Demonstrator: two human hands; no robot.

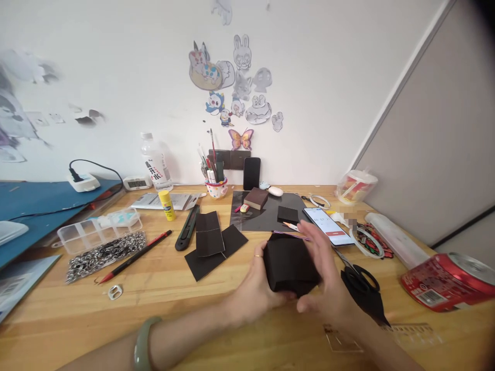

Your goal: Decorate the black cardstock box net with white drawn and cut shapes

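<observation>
The left hand [251, 288] is closed on the near left side of a black paper box [290, 263], its ringed thumb along the left edge and fingertips showing under the lower edge. The right hand [328, 283] curves around the right side, thumb and fingers spread apart; whether they press on the box I cannot tell. The box sits between the two palms, just right of and below the middle of the frame, over the wooden table [162, 314]. It is matte, deep black and blocky, with a broad, plain, four-sided face turned toward the camera, straight edges and a narrower angled strip along the bottom; finer folds are lost in the dark surface. Left of the hands, near the middle of the frame, a creased black card [209, 234] overlaps a flat black card [235, 239], with a utility knife [187, 229] just beside them. Right of the hands, black-handled scissors [359, 278] lie on a black scrap [377, 305], and above these a smartphone [328, 225] shows a timer. Above the box, a brown block [256, 198] rests on a dark sheet [242, 221]. A yellow glue stick [166, 206] stands left of centre; a red can [448, 283] lies tilted at the lower right.
</observation>
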